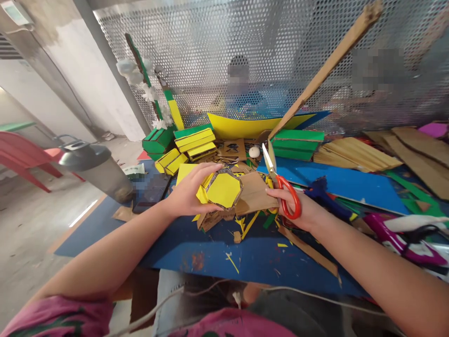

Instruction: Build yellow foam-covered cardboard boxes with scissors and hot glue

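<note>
A scuffed blue desk with a rust-brown stain near its front edge spans the centre and right of the frame. At the left stands a grey translucent bottle with a dark lid, slanting in the view. Stacked yellow cardboard blocks sit left of upper centre; a long green cardboard block lies right of it. Near the right edge rests a magenta-and-white plastic tool. A narrow brown cardboard strip and thin yellow scraps lie at lower centre and lower right.
</note>
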Tool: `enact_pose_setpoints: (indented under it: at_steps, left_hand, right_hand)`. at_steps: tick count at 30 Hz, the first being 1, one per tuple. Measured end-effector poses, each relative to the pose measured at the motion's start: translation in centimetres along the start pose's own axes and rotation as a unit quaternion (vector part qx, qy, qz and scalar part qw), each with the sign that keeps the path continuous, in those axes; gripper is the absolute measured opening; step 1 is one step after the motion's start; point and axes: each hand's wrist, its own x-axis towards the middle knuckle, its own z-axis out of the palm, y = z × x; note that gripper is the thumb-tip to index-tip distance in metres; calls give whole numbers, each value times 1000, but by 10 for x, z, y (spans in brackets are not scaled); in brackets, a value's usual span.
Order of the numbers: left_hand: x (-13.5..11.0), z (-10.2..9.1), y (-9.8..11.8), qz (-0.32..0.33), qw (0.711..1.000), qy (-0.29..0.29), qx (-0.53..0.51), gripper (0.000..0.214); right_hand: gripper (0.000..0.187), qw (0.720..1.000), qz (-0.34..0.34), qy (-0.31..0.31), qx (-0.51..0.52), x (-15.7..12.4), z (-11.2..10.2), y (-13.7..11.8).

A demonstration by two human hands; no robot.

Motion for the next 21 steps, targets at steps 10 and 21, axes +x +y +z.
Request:
enact_pose_setpoints:
  at_steps: [10,21]
  left_hand:
    - [0,0,0,9,1000,0,5,123]
    - [-3,3,-6,17,1000,17,-14,127]
  right_hand:
    - [39,1000,0,-7,9,1,-1,1]
    - [41,1000,0,6,9,-3,5,-3]
